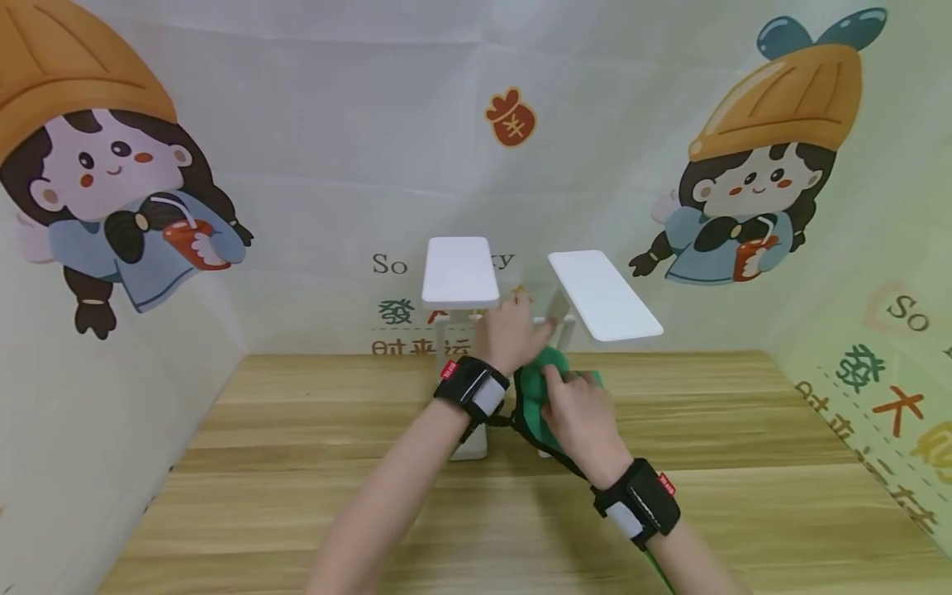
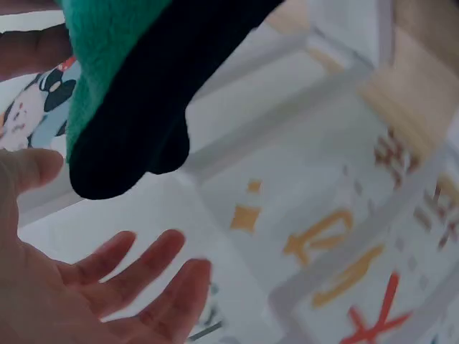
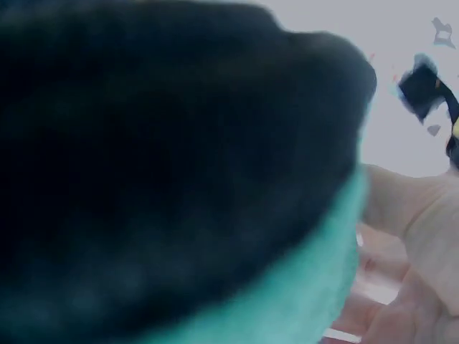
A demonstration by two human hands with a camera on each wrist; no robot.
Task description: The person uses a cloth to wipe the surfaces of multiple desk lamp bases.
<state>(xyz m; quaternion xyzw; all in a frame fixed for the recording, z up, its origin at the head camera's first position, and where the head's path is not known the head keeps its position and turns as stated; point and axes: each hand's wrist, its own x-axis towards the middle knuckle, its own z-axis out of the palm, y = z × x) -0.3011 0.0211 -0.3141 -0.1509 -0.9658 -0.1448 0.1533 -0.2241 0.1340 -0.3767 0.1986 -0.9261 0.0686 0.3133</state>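
A soft green fuzzy piece with a thick black side (image 1: 537, 395) hangs from my right hand (image 1: 586, 413), whose fingers grip its upper edge. In the left wrist view, the fuzzy piece's black part ends in rounded tips. Close beside it, my left hand (image 1: 513, 330) reaches toward a white stand, fingers spread and holding nothing. That stand carries two flat white plates, a left plate (image 1: 459, 271) and a tilted right plate (image 1: 606, 295). My forearms and the fuzzy piece partly hide its frame. The right wrist view shows the piece very close and blurred.
The stand's foot (image 1: 470, 448) rests on a wood-grain table (image 1: 312, 463). Behind rises a pale backdrop (image 1: 357, 149) printed with cartoon figures and lettering, which continues along both sides. Both wrists wear black straps; a green cord (image 1: 658, 570) runs from the right one.
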